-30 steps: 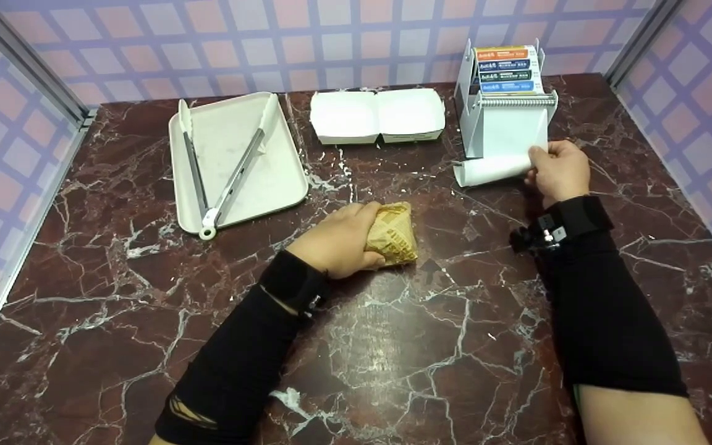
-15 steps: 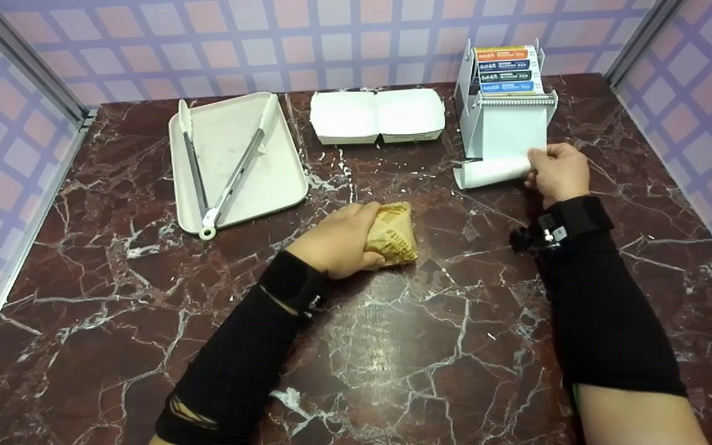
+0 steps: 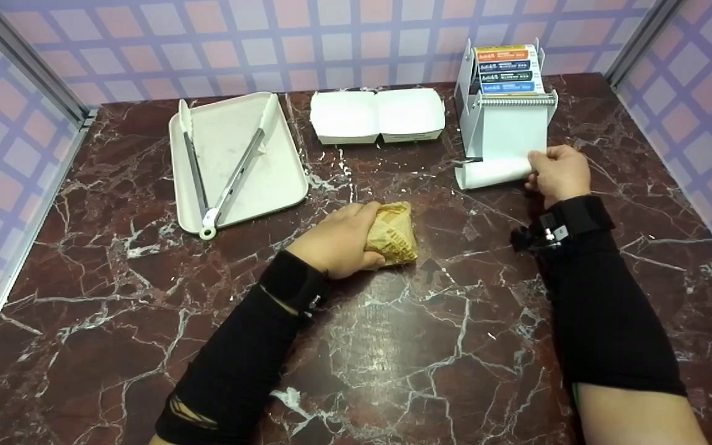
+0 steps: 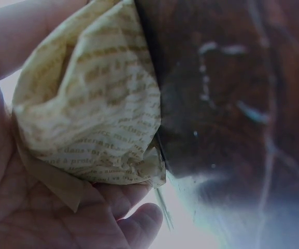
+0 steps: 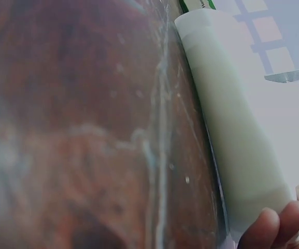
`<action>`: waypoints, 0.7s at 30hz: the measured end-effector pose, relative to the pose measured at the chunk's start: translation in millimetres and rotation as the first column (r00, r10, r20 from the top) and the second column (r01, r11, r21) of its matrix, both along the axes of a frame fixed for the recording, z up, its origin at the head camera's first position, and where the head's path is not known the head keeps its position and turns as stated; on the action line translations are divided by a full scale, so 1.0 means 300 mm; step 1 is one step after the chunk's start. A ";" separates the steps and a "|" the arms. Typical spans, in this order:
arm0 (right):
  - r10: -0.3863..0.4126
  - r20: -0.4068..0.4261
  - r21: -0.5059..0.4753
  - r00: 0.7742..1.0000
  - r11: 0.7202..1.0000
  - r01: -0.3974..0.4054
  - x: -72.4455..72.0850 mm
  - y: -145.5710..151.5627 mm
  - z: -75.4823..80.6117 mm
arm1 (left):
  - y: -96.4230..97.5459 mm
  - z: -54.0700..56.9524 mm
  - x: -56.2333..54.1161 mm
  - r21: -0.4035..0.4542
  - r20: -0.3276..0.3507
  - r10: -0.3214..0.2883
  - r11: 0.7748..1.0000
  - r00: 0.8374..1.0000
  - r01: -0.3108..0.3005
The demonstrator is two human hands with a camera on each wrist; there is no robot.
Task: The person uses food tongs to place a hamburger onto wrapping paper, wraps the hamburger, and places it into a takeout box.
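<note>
My left hand (image 3: 340, 241) holds a wrapped bundle in yellowish printed paper (image 3: 393, 233) on the table, fingers over its far side and thumb at its near side. Brown lettering covers the wrapper (image 4: 108, 98) in the left wrist view; what is inside is hidden. At the right, my right hand (image 3: 561, 170) pinches the right edge of a white paper strip (image 3: 495, 173) between thumb and fingers. The strip hangs from a white dispenser (image 3: 468, 117) and curls into a roll at its lower end. Fingertips (image 5: 289, 218) touch that curled end in the right wrist view.
Metal tongs with white tips (image 3: 232, 176) lie spread on a pale tray (image 3: 241, 204) at the left. A white clamshell box (image 3: 377, 117) stands unfolded at the back. Several coloured labels (image 3: 505, 71) show on the dispenser's upper part. Patterned walls (image 3: 331, 43) bound the table.
The right hand has shifted slightly toward me with the strip. A raised fold along the strip's right edge has flattened. The left hand and the bundle stay where they were.
</note>
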State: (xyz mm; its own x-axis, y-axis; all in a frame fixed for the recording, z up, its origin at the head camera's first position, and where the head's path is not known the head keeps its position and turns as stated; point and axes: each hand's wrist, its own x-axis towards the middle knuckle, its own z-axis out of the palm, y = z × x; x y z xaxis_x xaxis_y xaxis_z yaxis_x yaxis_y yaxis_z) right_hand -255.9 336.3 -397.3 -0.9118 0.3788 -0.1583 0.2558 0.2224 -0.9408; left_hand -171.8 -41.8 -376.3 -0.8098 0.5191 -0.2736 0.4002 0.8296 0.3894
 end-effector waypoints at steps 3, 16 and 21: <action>0.005 0.006 0.005 1.000 1.000 -0.005 0.002 0.001 0.001 | 0.000 0.000 0.000 0.002 0.000 0.001 1.000 1.000 -0.001; 0.027 0.039 -0.004 0.999 1.000 -0.027 0.004 0.010 -0.006 | 0.001 0.002 0.001 -0.012 -0.002 0.004 1.000 1.000 -0.004; 0.007 0.043 -0.047 0.999 0.999 -0.005 0.002 0.007 -0.005 | 0.001 0.002 0.000 -0.008 -0.001 0.005 1.000 1.000 -0.005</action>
State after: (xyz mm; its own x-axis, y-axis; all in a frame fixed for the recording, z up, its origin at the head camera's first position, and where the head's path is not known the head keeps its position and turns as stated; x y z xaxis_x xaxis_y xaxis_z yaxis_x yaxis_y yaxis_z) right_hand -255.3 338.5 -398.7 -0.9061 0.3642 -0.2153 0.2952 0.1797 -0.9384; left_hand -171.7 -41.4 -375.8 -0.8127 0.5127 -0.2767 0.3964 0.8347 0.3823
